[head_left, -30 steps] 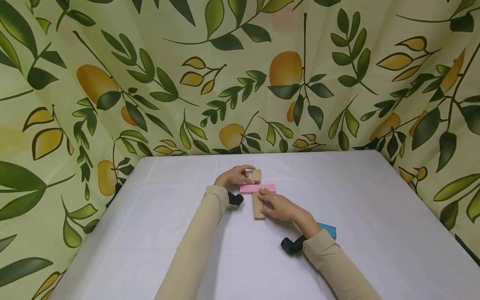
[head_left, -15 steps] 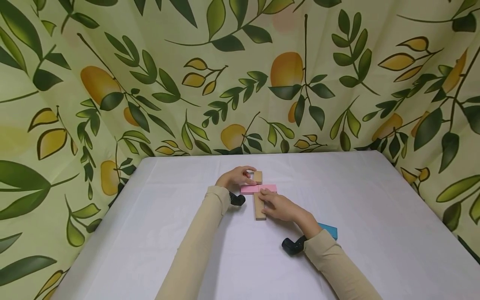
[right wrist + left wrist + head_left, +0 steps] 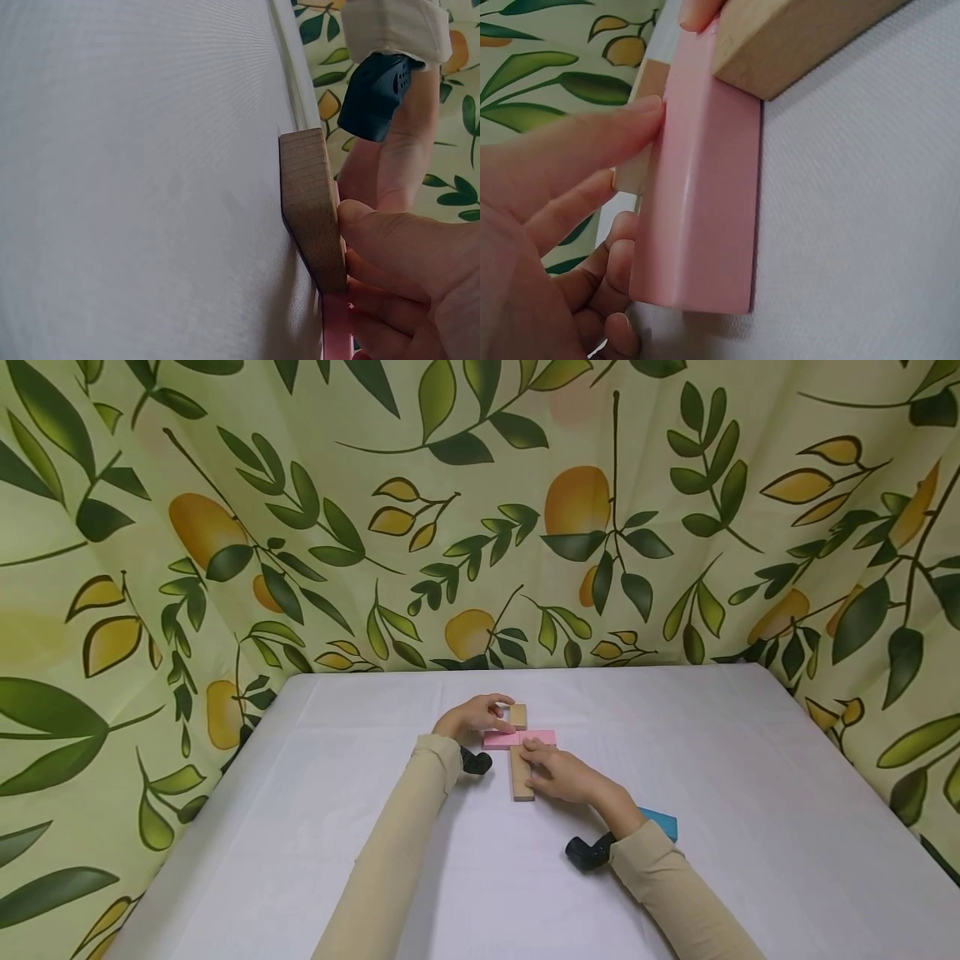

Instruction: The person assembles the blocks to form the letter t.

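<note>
My left hand [image 3: 475, 716] is at the short wooden block [image 3: 517, 717], index finger at its far end and thumb low at its near left corner, by the pink blocks. Two pink blocks [image 3: 498, 740] lie end to end as a crossbar. A longer wooden block [image 3: 521, 774] runs from them towards me, so the pieces form a cross flat on the table. My right hand [image 3: 566, 775] holds the longer block, thumb [image 3: 360, 214] at its side and index fingertip at the pink joint. In the left wrist view the left thumb [image 3: 630, 124] touches the pink block's edge.
A blue block [image 3: 660, 823] lies partly hidden behind my right wrist. Black wrist-worn devices [image 3: 587, 853] sit by both cuffs. White cloth covers the table [image 3: 262, 827], and a leaf-and-fruit patterned curtain [image 3: 480, 527] hangs behind its far edge.
The whole scene slides slightly right and down in the head view. Both hands keep their places at the blocks, and the cross arrangement looks the same.
</note>
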Demonstrator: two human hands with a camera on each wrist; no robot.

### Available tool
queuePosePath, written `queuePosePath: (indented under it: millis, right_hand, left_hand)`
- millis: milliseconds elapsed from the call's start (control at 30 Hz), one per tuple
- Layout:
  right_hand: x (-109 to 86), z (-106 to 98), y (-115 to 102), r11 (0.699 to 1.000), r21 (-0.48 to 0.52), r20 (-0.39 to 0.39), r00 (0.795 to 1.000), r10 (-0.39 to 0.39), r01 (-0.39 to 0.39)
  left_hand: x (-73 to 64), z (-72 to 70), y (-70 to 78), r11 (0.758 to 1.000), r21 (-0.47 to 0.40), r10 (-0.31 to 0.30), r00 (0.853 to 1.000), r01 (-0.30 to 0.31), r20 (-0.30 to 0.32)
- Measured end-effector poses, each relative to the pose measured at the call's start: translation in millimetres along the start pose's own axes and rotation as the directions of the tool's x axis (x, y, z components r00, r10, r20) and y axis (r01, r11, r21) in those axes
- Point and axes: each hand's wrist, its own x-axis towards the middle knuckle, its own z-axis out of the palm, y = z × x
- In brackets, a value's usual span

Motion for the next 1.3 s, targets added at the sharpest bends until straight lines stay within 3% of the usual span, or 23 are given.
queuePosePath:
  millis: [267,567,833,1033,1300]
  right_hand:
    - [0.0,0,1,1.000,-0.004,-0.007,1.000,-0.011,0.011]
    - [-1.2,-2,1,1.000,-0.011,-0.010,1.000,-0.027,0.027]
    - [-1.1,0,1,0.999,-0.008,-0.014,0.999,-0.043,0.043]
    - [-1.2,1,3,0.999,-0.006,-0.022,0.999,-0.049,0.049]
    - [-1.2,1,3,0.999,-0.010,-0.022,0.998,-0.053,0.053]
  left_hand:
    - [-0.6,-0.8,-1.1,0.999,0.048,0.025,1.000,-0.026,0.012]
    - [-0.2,0.6,1.1,0.998,0.044,0.035,0.999,-0.036,0.015]
    - [3.1,7.7,-2.2,0.998,0.026,0.056,0.996,-0.054,-0.065]
    - [1.8,13.7,0.9,0.996,0.081,0.053,0.990,-0.042,-0.131]
    - [1.3,12.6,2.7,0.997,0.074,0.038,0.991,-0.029,-0.132]
